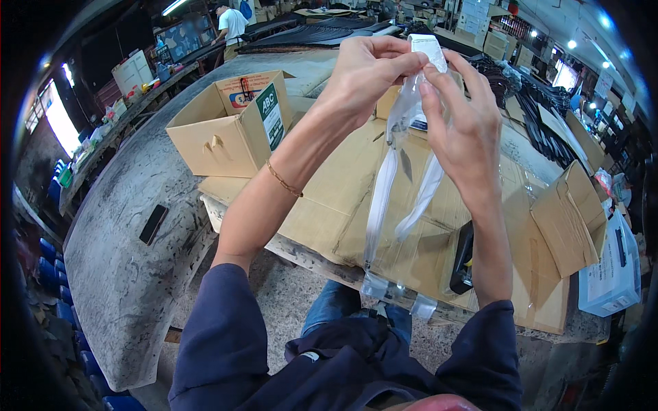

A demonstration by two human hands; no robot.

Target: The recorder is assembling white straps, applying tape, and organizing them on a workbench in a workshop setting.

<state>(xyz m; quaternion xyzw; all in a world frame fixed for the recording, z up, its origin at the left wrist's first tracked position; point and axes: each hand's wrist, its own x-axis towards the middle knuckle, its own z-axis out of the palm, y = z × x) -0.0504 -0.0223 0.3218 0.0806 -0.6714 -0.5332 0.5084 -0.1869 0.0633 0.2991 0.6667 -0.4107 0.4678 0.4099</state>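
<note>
Raised above the worktable, both my hands pinch a white strap (429, 52) at its broad, folded end. My left hand (370, 72) grips it from the left, thumb and fingers pressed together. On the other side my right hand (465, 113) closes its fingertips on the lower edge. Below the fingers hangs a piece of clear plastic (404, 113), partly covered by my right hand. Two long white strips (381, 202) dangle from the bundle over the cardboard sheet (315, 212). A small dark piece shows near the top of the left strip.
An open cardboard box (212, 140) stands at the left, with a dark phone (153, 224) nearer me. By my right forearm lies a black object (462, 264). Farther right are a smaller carton (565, 219) and a light-blue plastic bin (610, 270). Another person (233, 27) stands far back.
</note>
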